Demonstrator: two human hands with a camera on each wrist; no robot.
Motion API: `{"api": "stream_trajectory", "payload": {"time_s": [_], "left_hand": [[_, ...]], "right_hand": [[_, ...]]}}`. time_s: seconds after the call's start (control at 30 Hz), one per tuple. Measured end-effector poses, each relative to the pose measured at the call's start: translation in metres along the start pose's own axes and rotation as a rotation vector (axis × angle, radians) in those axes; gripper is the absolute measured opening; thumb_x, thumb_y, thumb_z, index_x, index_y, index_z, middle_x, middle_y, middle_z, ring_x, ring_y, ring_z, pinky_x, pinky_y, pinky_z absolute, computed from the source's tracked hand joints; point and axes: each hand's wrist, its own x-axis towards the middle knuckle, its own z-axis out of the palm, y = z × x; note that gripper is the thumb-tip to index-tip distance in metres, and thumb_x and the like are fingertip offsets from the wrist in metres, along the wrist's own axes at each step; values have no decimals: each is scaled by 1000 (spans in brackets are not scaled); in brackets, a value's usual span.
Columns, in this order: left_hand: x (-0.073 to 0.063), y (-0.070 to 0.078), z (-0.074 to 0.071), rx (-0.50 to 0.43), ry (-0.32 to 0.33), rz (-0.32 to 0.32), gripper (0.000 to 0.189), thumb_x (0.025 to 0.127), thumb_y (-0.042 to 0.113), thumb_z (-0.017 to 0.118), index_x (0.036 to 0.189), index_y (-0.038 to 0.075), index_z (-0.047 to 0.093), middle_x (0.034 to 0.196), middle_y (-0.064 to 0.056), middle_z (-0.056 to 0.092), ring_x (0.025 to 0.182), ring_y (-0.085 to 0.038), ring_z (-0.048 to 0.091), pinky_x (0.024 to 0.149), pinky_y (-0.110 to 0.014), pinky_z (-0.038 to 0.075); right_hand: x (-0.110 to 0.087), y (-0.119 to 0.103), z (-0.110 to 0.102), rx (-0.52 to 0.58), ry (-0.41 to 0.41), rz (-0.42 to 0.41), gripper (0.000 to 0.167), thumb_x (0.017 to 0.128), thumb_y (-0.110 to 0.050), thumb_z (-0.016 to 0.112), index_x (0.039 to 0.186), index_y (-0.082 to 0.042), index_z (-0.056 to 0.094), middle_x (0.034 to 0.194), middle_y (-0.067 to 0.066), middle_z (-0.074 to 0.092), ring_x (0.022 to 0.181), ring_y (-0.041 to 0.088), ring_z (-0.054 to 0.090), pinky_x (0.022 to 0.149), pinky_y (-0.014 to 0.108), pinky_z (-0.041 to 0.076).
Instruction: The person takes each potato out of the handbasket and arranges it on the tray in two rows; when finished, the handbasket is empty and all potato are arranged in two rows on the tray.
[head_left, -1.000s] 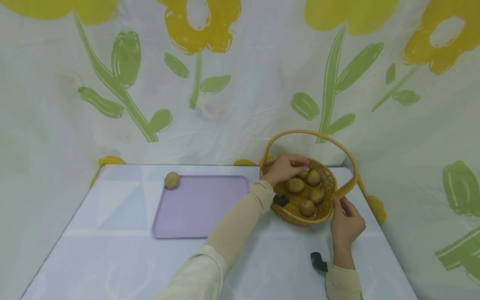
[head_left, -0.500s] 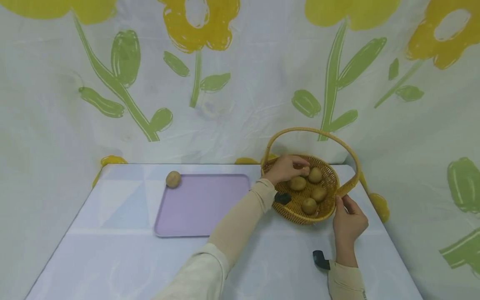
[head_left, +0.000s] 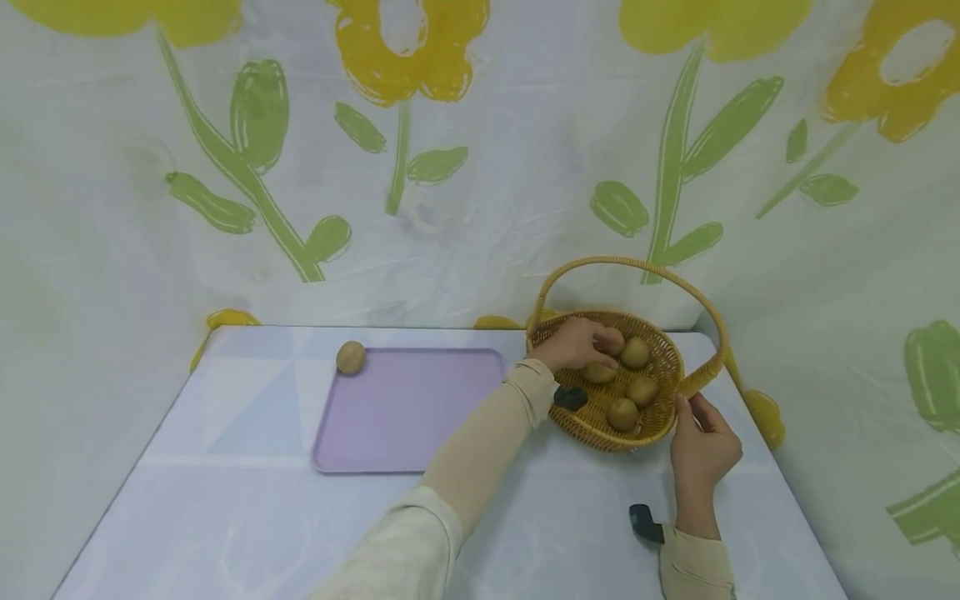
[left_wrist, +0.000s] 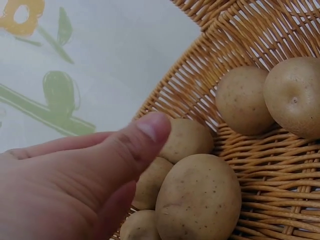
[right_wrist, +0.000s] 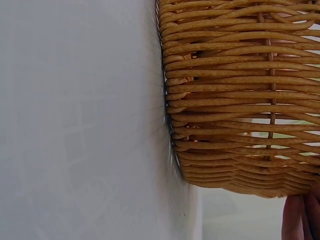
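Observation:
A wicker basket (head_left: 600,437) with a tall arched handle stands at the right of the table, several potatoes (head_left: 636,353) lying inside. My left hand (head_left: 573,343) reaches over its left side, thumb and fingers apart above two of them. In the left wrist view the thumb (left_wrist: 142,135) overlaps a potato (left_wrist: 187,140) near the basket wall, with a larger potato (left_wrist: 199,200) just beside it; some fingers are hidden behind the thumb. My right hand (head_left: 703,450) pinches the basket's right rim below the handle's foot. In the right wrist view, its fingertips (right_wrist: 294,217) meet the rim.
A shallow purple tray (head_left: 405,408) lies left of the basket. One potato (head_left: 351,357) sits at its far left corner. Behind the table (head_left: 247,517) hangs a flower-printed cloth (head_left: 517,167). Dark wrist-worn devices (head_left: 645,523) stick out from both sleeves.
My left hand has shifted slightly nearer and its fingers have spread, so more of the potato by its fingertips shows. My right hand keeps its pinch on the rim.

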Motion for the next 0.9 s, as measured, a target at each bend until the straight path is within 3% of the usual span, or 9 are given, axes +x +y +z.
{"api": "stream_trajectory", "payload": {"time_s": [0.27,0.53,0.9], "left_hand": [[-1,-3,2,62,-41,67,46,85,34,83,128,19,73,126,4,73,112,-10,67,94,-17,54],[-5,-4,3,89,-75,66,49,86,29,83,132,19,70,136,5,69,121,-10,65,100,-16,52],[-1,-6,4,202,-89,99,49,83,27,86,129,18,72,133,6,70,127,-12,60,109,-18,47]], "right_hand": [[-1,0,0,-26,6,24,33,95,-27,74,119,-5,75,121,17,73,95,-12,64,78,2,52],[-3,-2,-1,-26,-7,19,33,96,-26,73,120,-4,75,122,19,72,92,-16,62,77,0,51],[-3,-2,-1,-12,2,1,32,95,-25,74,119,-3,75,121,21,72,84,-22,57,74,-1,50]]}}
